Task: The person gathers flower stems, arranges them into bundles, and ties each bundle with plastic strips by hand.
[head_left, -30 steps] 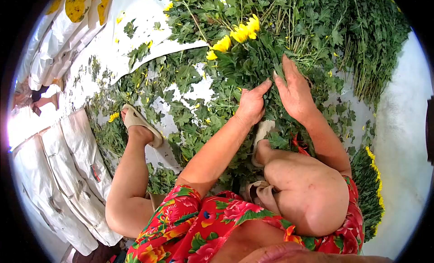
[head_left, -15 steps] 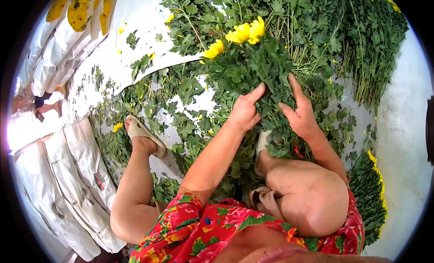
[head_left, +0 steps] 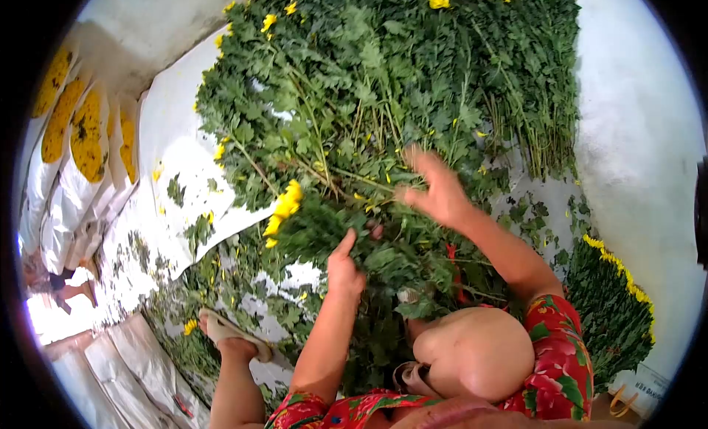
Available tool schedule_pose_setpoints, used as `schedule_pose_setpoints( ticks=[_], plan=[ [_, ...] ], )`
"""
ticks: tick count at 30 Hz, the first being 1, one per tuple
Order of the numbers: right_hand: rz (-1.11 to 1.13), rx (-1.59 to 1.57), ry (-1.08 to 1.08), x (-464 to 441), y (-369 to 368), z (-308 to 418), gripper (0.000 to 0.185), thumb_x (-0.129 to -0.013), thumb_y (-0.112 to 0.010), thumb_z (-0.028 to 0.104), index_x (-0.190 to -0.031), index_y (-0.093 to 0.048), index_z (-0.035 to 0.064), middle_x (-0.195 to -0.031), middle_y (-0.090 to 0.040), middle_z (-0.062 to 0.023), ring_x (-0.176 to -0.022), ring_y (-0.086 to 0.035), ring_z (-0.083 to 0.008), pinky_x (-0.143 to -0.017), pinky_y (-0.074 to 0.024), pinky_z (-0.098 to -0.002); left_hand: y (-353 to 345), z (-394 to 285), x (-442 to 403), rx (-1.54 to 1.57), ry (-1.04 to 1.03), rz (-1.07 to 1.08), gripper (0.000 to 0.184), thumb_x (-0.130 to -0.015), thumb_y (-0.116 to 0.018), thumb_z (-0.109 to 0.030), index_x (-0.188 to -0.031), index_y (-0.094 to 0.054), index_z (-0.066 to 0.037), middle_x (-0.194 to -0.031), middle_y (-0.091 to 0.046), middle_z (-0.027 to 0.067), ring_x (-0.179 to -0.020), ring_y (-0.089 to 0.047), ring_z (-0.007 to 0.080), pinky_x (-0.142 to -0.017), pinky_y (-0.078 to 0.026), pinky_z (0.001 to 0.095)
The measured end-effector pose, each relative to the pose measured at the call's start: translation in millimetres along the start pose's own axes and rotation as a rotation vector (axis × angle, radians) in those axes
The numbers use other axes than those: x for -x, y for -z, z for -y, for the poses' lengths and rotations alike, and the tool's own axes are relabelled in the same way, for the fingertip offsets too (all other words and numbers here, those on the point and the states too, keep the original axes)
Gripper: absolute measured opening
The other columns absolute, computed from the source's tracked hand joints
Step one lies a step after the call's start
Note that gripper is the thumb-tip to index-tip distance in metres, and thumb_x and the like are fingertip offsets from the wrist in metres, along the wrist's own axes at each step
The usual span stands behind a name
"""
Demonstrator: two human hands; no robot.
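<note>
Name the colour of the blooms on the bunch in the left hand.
The blooms are bright yellow, clearest in the head view.

The right hand [head_left: 440, 194] has left the yellow-flowered bunch [head_left: 316, 228] and is now over the piled stems [head_left: 372, 126].

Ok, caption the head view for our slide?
The left hand holds a yellow-flowered bunch while the right hand, blurred and open, hovers by the leafy stems.

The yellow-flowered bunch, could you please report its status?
Left hand gripping bunch. Right hand open, off it, blurred. Leafy stems close by.
</note>
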State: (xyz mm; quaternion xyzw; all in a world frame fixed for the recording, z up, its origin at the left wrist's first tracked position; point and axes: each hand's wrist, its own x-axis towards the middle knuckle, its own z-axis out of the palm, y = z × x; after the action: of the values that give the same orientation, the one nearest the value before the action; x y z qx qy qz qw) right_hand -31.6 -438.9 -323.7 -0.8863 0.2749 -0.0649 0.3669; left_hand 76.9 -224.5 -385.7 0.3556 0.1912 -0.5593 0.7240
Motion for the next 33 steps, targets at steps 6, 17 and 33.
schedule_pose_setpoints(
  ticks=[6,17,33],
  plan=[
    [-0.269,0.089,-0.809,-107,1,-43,0.144,-0.062,-0.085,0.062,-0.155,0.013,0.0118,-0.158,0.0,-0.0342,-0.145,-0.01,-0.0508,-0.118,-0.0124,-0.0591,-15,-6,8,-0.096,0.041,-0.049,0.042,-0.1,-0.051,-0.028,-0.129,-0.054,0.002,-0.125,-0.063,0.0158,-0.115,-0.061,0.0326,-0.101,-0.047,0.0496],
    [-0.538,0.388,-0.683,-90,-17,-142,0.129,-0.068,-0.086,0.036,-0.157,0.004,0.012,-0.155,-0.013,-0.0308,-0.127,-0.038,-0.0521,-0.098,-0.0407,-0.0577,9,-22,16,-0.089,0.089,-0.134,0.04,-0.095,-0.059,-0.026,-0.125,-0.056,0.0,-0.11,-0.069,0.0161,-0.104,-0.065,0.0317,-0.096,-0.05,0.047],
    [-0.575,0.272,-0.346,70,118,-37,0.103,-0.066,-0.08,0.006,-0.154,-0.026,0.0056,-0.12,-0.062,-0.02,-0.088,-0.066,-0.0227,-0.073,-0.0542,-0.0347,28,-9,53,-0.042,-0.007,-0.164,0.033,-0.096,-0.058,-0.024,-0.12,-0.061,-0.002,-0.111,-0.068,0.0125,-0.102,-0.065,0.0287,-0.095,-0.05,0.0456]
  ],
)
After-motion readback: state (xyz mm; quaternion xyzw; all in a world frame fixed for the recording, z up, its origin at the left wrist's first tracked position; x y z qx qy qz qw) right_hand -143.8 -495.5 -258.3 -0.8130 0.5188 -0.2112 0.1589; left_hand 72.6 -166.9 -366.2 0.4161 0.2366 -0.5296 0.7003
